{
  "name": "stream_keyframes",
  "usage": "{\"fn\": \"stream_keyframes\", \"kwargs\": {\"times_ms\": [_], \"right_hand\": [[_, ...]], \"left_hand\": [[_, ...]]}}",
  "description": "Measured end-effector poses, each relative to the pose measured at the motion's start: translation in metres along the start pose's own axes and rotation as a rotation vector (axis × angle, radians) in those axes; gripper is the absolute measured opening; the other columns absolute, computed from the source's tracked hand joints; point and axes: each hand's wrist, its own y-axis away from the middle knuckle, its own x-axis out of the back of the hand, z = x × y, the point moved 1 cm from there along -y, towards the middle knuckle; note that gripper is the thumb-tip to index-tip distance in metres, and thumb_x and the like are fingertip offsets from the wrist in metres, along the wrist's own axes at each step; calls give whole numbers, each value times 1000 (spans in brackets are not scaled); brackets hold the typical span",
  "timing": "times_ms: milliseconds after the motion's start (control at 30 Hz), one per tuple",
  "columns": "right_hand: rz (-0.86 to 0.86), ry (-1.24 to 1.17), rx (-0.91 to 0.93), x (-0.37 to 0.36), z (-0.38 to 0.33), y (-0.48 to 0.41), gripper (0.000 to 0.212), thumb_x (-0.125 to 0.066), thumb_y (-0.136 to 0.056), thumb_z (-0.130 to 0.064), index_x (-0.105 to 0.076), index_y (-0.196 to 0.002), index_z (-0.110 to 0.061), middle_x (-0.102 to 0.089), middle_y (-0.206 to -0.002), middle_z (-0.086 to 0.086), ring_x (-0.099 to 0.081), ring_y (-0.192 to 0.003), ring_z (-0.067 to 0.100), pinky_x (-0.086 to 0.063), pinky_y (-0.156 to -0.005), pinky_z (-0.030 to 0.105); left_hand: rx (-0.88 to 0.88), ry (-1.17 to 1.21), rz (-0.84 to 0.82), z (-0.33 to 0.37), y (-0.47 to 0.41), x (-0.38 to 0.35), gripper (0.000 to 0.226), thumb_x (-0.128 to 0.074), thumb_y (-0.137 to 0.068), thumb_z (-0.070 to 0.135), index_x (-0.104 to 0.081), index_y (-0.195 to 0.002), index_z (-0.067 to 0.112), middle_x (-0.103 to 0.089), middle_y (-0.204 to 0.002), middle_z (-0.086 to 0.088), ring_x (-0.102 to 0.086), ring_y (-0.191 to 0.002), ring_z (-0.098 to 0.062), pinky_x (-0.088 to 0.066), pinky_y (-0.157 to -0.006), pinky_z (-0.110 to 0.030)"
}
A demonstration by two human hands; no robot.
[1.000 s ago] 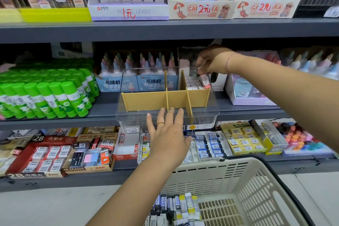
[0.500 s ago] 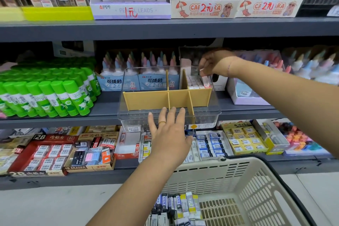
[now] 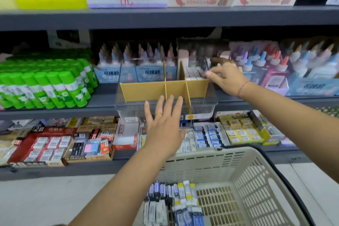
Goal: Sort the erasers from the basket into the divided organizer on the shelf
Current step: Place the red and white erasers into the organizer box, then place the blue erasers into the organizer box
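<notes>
Head camera looks down my two bare forearms at a shop shelf [image 3: 55, 111]. My left hand [image 3: 165, 126] sits just below the frame's middle, arm stretched straight forward from 7 o'clock. The palm faces away from me and the fingers are straight and fanned apart. Their tips lie against the clear front wall of the divided organizer [image 3: 143, 92], and a ring shows on one finger. This hand holds nothing.

My right hand [image 3: 228, 77] comes in from 4 o'clock, wrist bent so that it points toward 9 o'clock over the organizer's right edge, a thin cord around the wrist. Its fingers are stretched out and lightly parted, with the tips at the organizer's 1 o'clock compartment. Motion blur hides whether they actually touch anything, but I see nothing pinched between them.

That compartment holds a row of erasers [image 3: 193, 73] standing on edge behind the tan cardboard dividers. More wrapped erasers [image 3: 174, 202] lie heaped in the beige basket [image 3: 256, 180] at 5 o'clock, low in the frame. Green glue sticks [image 3: 45, 86] are stacked at 9 o'clock on the same shelf as the organizer.
</notes>
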Motion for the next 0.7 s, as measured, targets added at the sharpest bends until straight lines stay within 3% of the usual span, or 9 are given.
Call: {"fn": "stream_keyframes", "kwargs": {"times_ms": [100,200,267,400,433,500,533,600,700], "right_hand": [[223,-201,96,-11,-10,36,25,-49,-97,-30,-68,-105,-14,-49,-124,9,-41,-124,23,-30,-107,38],[447,-391,148,-45,-22,103,21,-50,-95,-18,-65,-85,-7,-53,-96,2,-50,-93,13,-39,-83,21],[296,-456,77,-90,-25,147,18,-52,-94,-16,-60,-79,-11,-52,-85,1,-50,-80,10,-39,-73,16],[-332,-655,-445,-197,1,204,17,-61,-91,-26,-57,-78,-15,-56,-78,-2,-53,-72,12,-40,-70,24],[-453,-660,-596,-217,10,214,19,-64,-89,-30,-59,-84,-12,-61,-82,3,-55,-75,13,-40,-70,27],[-675,-597,-846,-241,24,233,54,-67,-86,-39,-54,-122,-2,-59,-123,15,-57,-107,25,-44,-84,33],[-756,-561,-922,-247,27,243,73,-68,-84,-42,-41,-137,-1,-47,-140,16,-49,-123,30,-42,-96,37],[-839,-527,-999,-260,29,259,91,-72,-78,-45,-29,-145,-1,-33,-150,18,-37,-135,34,-32,-110,40],[-844,-508,-1066,-281,20,272,92,-79,-69,-49,-41,-139,-2,-45,-142,19,-47,-127,33,-37,-109,38]], "left_hand": [[-92,55,145,-1,6,2,74,-47,-95,44,-6,-153,22,1,-161,-1,11,-147,-22,17,-115,-47],[-190,223,286,-5,29,-4,55,-47,-94,38,-38,-143,16,-33,-151,-4,-17,-144,-22,-2,-119,-41],[-156,284,234,-14,52,-18,52,-42,-93,41,-44,-139,17,-39,-145,0,-24,-139,-18,-13,-118,-41],[167,202,-9,-54,98,-64,60,-47,-95,44,-30,-148,21,-26,-154,-1,-15,-142,-21,-7,-116,-41],[281,162,-65,-67,108,-75,65,-46,-95,46,-23,-150,22,-21,-156,-3,-13,-144,-24,-8,-116,-43],[483,116,-171,-90,127,-92,72,-41,-95,51,-10,-153,23,-13,-159,-7,-12,-145,-30,-12,-115,-48],[548,141,-209,-98,135,-99,74,-40,-95,53,-6,-153,23,-13,-159,-9,-15,-144,-32,-16,-114,-49],[648,347,-229,-103,146,-108,77,-40,-93,56,-4,-154,25,-18,-158,-9,-27,-141,-32,-28,-110,-47],[672,493,-177,-101,151,-114,74,-39,-94,57,-6,-154,29,-37,-151,-5,-43,-132,-30,-39,-99,-41]]}}
